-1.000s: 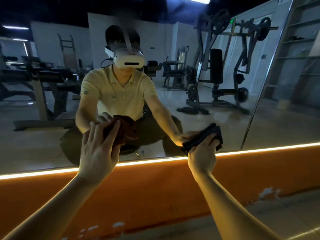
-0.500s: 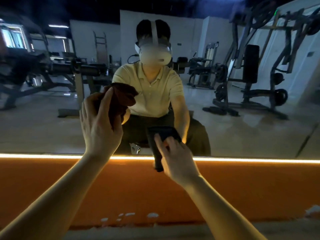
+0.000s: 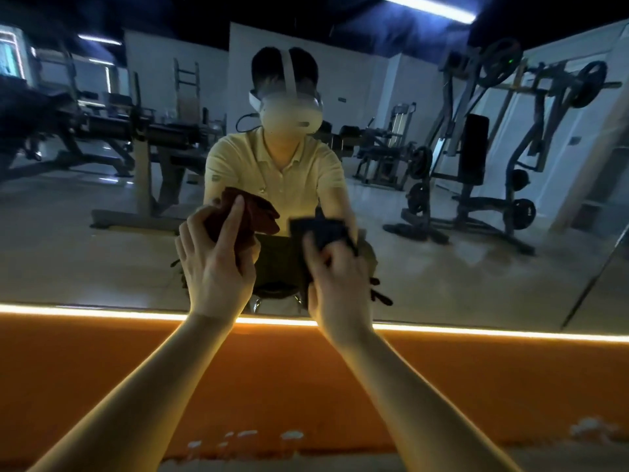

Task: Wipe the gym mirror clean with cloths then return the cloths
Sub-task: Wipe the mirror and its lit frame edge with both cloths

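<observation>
Mirror [image 3: 442,260], lower band above the lit strip [image 3: 476,332]. Left hand [image 3: 214,267] presses the red-brown cloth [image 3: 253,229] to the glass, fingers straight. Right hand [image 3: 337,287], blurred, grips the dark cloth [image 3: 316,229] just beside. Best: keep cloths flat, overlap passes, keep bare fingertips off the glass.

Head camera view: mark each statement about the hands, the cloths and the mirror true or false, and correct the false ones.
1. The left hand presses a reddish-brown cloth to the mirror. True.
2. The right hand is empty. False: it grips a dark cloth.
3. A glowing light strip runs along the mirror's bottom edge. True.
4. The wall under the mirror is blue. False: it is orange.
</observation>
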Available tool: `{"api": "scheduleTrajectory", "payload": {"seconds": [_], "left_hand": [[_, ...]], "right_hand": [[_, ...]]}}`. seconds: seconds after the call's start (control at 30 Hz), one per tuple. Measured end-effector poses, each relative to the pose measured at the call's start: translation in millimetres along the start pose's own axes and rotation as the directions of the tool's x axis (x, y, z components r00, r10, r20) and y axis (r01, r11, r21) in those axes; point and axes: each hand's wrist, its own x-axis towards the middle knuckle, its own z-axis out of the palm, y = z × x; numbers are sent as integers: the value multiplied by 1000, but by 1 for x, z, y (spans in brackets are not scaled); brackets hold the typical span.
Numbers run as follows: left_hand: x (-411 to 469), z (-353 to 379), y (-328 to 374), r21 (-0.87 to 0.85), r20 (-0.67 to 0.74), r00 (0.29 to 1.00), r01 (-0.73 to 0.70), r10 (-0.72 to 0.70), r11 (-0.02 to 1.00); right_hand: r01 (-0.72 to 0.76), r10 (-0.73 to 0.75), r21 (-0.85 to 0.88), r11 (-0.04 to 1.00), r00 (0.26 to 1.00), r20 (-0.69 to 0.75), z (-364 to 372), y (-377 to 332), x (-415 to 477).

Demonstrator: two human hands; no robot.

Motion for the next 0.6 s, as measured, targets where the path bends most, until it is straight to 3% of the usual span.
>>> {"api": "scheduleTrajectory", "payload": {"seconds": [0.07, 0.13, 0.2, 0.27, 0.33, 0.4, 0.5, 0.6], "left_hand": [[0, -7, -2, 18, 41, 999, -23, 22, 1000], [3, -18, -5, 51, 84, 994, -68, 63, 996], [8, -29, -7, 93, 139, 981, -146, 132, 985], [16, -44, -9, 147, 209, 958, -231, 198, 962], [24, -58, -10, 182, 276, 933, -285, 230, 941], [32, -71, -8, 199, 324, 916, -312, 238, 929], [39, -83, -9, 220, 326, 925, -276, 196, 936], [34, -91, -20, 213, 230, 973, -72, 22, 974]], "right_hand": [[292, -280, -43, 955, 942, 187, 8, -3, -27], [467, -420, -81, 881, 849, 321, 3, 12, -39], [372, -352, -68, 926, 913, 206, -8, 32, -33], [63, -63, -39, 997, 998, 3, -21, 50, -15], [-231, 227, -32, 972, 969, -94, -34, 59, 6], [-373, 367, -14, 928, 918, -149, -39, 57, 25], [-340, 341, 32, 940, 928, -152, -29, 31, 38], [-85, 89, 40, 996, 991, -104, -1, -10, 24]]}}
